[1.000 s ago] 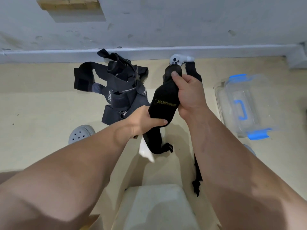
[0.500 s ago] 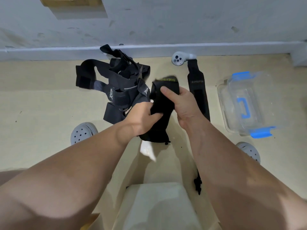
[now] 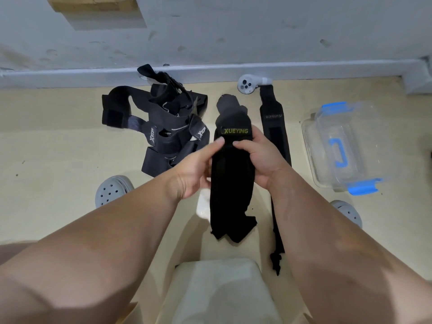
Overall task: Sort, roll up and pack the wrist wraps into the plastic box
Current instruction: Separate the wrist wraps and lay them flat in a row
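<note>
Even, soft indoor light, fairly bright. Faint shadows under forearms on floor (image 3: 46,148). Strong wide-angle bending at edges; wall (image 3: 233,31) base curves. Slight softness overall, no glare.

Both hands (image 3: 194,170) (image 3: 263,160) pinch wrist wrap (image 3: 231,183) (labelled XUEYING).

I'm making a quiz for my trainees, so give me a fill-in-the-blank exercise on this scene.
The left hand and right hand hold a black wrap lettered ____.
The plastic box has latches coloured ____.
The tangled pile of wraps lies on the held wrap's ____ side.
Missing words: XUEYING; blue; left.
</note>
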